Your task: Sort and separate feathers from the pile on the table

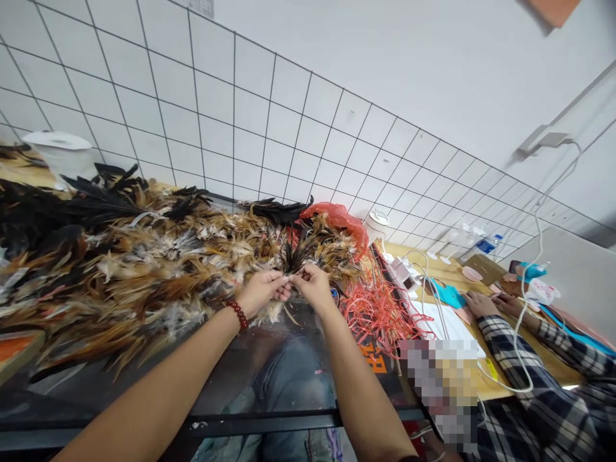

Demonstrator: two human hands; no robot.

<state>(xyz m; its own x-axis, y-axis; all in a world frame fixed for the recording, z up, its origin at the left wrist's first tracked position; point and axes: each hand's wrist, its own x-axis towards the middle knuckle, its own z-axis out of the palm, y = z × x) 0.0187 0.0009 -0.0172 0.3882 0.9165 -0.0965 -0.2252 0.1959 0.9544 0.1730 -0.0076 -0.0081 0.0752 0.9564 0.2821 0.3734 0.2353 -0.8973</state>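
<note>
A small bunch of dark feathers [294, 256] stands up from between my fingertips, its lower ends pinched in both hands. My left hand [262, 292], with a red bead bracelet at the wrist, is closed on the base of the bunch from the left. From the right, my right hand [312, 285] pinches the same base, thumbs and fingers nearly touching. Behind and to the left spreads a large heap of brown, tan and white feathers [178, 269], with long black feathers [96, 202] along its back. The quill ends are hidden by my fingers.
Right of my hands lies a tangle of red plastic strands [375, 308], with a red plastic bag [337, 217] behind. A wire grid [269, 128] stands against the wall. White cables [522, 321] cross the neighbouring wooden table, where a co-worker's plaid sleeves [510, 346] rest. A white roll [62, 154] stands back left.
</note>
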